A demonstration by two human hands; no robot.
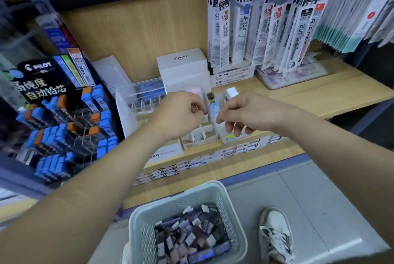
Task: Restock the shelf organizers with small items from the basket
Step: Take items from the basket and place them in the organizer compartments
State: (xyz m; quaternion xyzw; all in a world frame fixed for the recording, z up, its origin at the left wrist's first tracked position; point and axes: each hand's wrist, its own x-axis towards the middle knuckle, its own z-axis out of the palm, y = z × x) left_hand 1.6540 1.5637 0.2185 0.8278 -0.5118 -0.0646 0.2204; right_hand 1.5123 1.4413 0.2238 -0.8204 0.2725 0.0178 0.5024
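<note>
1. The relation we turn on: the white organizer (201, 133) sits on the shelf (298, 95) directly between our two hands. It is at 3 o'clock from the left hand (181, 112) and at 9 o'clock from the right hand (241, 114). Both hands hover just above it, about equally near.
2. Its row of compartments runs roughly from 12 to 6 o'clock, so we judge an item should go straight down into a slot.
3. The left hand's fingers (197, 110) are curled in tight toward the thumb. We cannot tell whether they pinch an item (the back of the hand hides the tips).
4. The right hand's fingers (237, 129) hang curled downward, thumb and forefinger close together. We cannot tell whether anything sits between them either.
5. A clear organizer (223, 138) stands just beside the white one at its 3 o'clock, under the right hand.
6. The supply lies at 6 o'clock, well apart from both hands: a pale perforated basket (177, 197) on the floor.
7. The small items (191, 236) are heaped inside it. They are flat little packs in purple, grey and white, lying every which way.
</note>
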